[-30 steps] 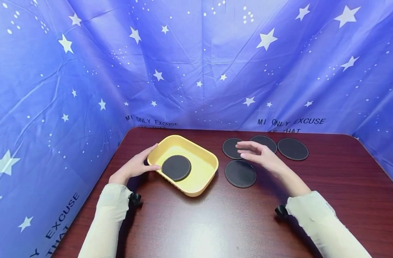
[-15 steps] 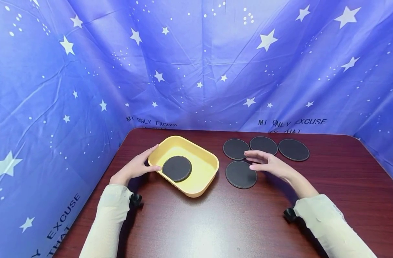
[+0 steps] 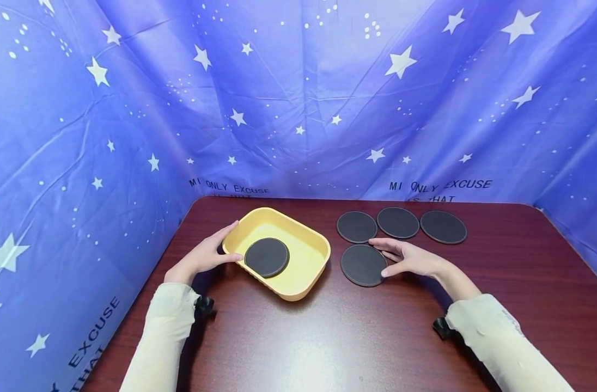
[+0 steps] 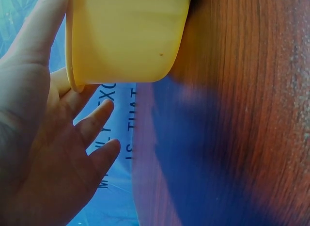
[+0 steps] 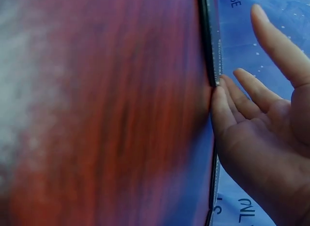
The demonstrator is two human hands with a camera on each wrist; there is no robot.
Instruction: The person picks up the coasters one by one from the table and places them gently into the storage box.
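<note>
My left hand holds the left end of a yellow plastic basin, its thumb over the near rim and its fingers along the outside. In the left wrist view the basin wall rises beside the spread fingers. A round black coaster lies inside the basin. At the right edge of the nearest loose coaster, my right hand reaches in with thumb and fingers parted. The right wrist view shows the fingers low by a coaster's edge; contact is hard to tell.
Behind the right hand, three more black coasters lie in a row: a left one, a middle one and a right one. The dark red wooden table ends at a blue star-patterned curtain.
My right hand has moved from over the back coasters toward the near one, coming nearer and lower. The left hand and the basin stay in place.
</note>
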